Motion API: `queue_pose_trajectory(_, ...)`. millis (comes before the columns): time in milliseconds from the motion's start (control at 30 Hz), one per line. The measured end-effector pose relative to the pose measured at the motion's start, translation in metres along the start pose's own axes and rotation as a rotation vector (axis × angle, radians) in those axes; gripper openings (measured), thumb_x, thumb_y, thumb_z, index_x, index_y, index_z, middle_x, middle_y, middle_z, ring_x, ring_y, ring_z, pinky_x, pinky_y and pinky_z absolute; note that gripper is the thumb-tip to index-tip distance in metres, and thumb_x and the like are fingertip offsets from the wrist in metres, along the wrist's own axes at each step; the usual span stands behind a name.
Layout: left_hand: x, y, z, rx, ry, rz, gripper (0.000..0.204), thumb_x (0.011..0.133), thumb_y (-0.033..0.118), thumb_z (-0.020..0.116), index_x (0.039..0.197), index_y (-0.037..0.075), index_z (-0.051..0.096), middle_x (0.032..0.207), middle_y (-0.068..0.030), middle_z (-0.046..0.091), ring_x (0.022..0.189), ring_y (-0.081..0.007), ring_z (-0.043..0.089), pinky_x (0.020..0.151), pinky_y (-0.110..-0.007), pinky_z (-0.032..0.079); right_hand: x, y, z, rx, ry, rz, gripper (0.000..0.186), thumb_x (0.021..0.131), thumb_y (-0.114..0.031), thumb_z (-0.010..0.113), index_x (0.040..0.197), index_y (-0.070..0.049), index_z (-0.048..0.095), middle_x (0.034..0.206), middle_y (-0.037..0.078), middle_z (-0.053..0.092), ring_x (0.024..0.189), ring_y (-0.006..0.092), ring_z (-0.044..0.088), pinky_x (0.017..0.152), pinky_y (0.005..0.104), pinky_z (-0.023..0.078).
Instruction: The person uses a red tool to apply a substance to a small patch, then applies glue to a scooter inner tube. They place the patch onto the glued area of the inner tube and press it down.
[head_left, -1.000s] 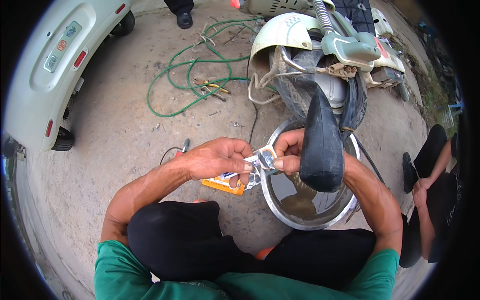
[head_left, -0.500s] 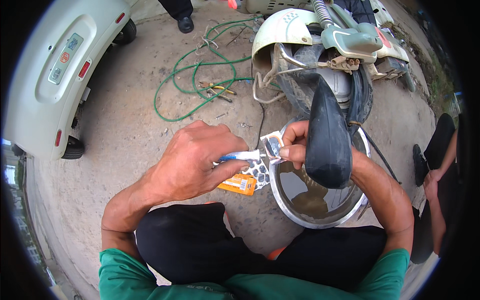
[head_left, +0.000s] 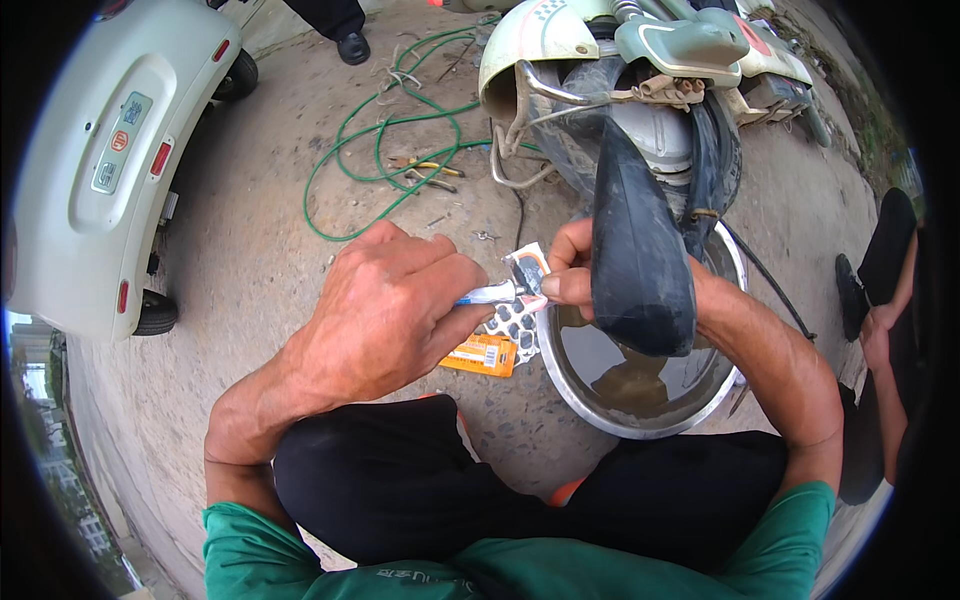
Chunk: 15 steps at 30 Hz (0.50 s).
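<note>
My left hand (head_left: pixel 385 305) is closed around a small white-and-blue glue tube (head_left: pixel 485 294), its nozzle pointing right. Between thumb and fingers of my right hand (head_left: pixel 571 272) is a dark rubber patch (head_left: pixel 528 266) on a white-and-orange backing. The nozzle meets the patch's lower edge; whether it touches, I cannot tell. A black rubber inner tube (head_left: pixel 645 260) hangs in front of my right wrist and hides part of that hand. Below the hands lie a sheet of small dark patches (head_left: pixel 513 326) and an orange box (head_left: pixel 484 356) on the ground.
A metal basin (head_left: pixel 598 418) of murky water stands beneath the inner tube. Beyond it is a pale scooter (head_left: pixel 690 50) lying over. Green hose (head_left: pixel 318 170) and pliers (head_left: pixel 428 175) lie on the concrete. A white car (head_left: pixel 120 150) stands left; other people (head_left: pixel 885 320) are at the right and far edge.
The glue tube's nozzle has come up against the patch, which is tilted differently now. The whole view has shifted slightly, and both hands keep their grip.
</note>
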<state>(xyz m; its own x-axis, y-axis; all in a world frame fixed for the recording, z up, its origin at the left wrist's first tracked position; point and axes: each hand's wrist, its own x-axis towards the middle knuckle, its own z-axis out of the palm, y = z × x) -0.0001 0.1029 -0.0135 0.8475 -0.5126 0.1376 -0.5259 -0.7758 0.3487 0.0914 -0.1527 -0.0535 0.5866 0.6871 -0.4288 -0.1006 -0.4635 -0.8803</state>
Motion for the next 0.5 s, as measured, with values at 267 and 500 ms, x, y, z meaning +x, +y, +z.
queue_pose_trajectory(267,0.0011,0.0011,0.0023,-0.004,0.024,0.012,0.019,0.079,0.01,0.085,0.095,0.009,0.074,0.075,-0.0051,0.063,0.07,-0.0269,0.062,0.071,-0.04,0.045,-0.0011,0.0005,-0.0009,0.035,-0.005,-0.003,0.022,0.093,-0.024,0.079,0.089,-0.004,0.07,0.074,-0.001,0.062,0.065,0.0074,0.057,0.06,0.0263,0.045)
queue_pose_trajectory(500,-0.0003,-0.0009,0.0061,0.026,0.056,0.012,0.02,0.078,0.009,0.085,0.094,0.01,0.073,0.075,-0.004,0.062,0.069,-0.0253,0.061,0.07,-0.039,0.044,-0.0017,-0.0004,-0.0012,0.054,-0.012,-0.01,0.022,0.091,-0.024,0.08,0.089,-0.005,0.07,0.074,-0.001,0.063,0.065,0.0075,0.058,0.06,0.0263,0.045)
